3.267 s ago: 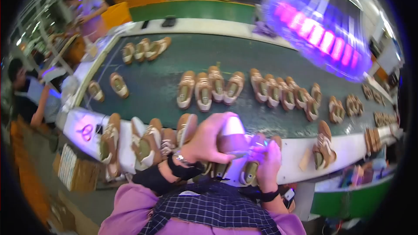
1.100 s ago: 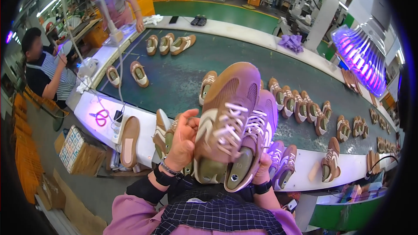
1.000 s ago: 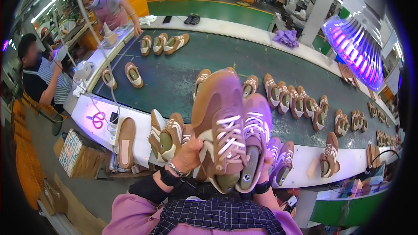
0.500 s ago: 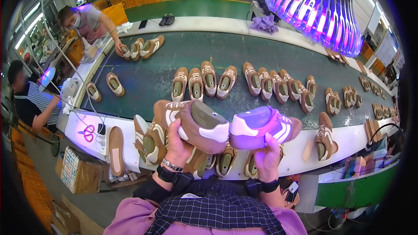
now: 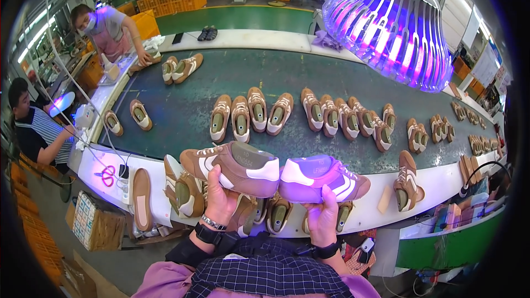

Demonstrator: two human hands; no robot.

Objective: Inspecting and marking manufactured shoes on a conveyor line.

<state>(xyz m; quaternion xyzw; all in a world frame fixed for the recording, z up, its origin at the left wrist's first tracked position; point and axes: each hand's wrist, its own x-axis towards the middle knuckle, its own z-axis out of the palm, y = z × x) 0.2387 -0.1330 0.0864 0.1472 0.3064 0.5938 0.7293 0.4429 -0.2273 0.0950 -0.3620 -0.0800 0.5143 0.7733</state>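
My left hand (image 5: 220, 201) grips a brown sneaker (image 5: 231, 170) with white side stripes, a white heel patch and a green last inside. Closed around the underside of a second sneaker (image 5: 323, 181) is my right hand (image 5: 323, 218); purple light tints this shoe. Both shoes are held up level, heel to heel, their heels touching or nearly so, toes pointing outward. Below and behind my hands, several more sneakers (image 5: 279, 215) stand on the white table edge (image 5: 364, 209), partly hidden by my hands and the held pair.
A ribbed lamp (image 5: 395, 27) glows purple at upper right. Rows of sneakers (image 5: 256, 111) stand on the dark green belt (image 5: 182, 113). Red-handled scissors (image 5: 107, 175) and a single sole (image 5: 142, 198) lie at left. Two co-workers (image 5: 107, 30) are at the left side.
Both held sneakers now sit slightly lower and further left in view, their heels closer together. The far co-worker has lifted a shoe off the belt toward the left edge.
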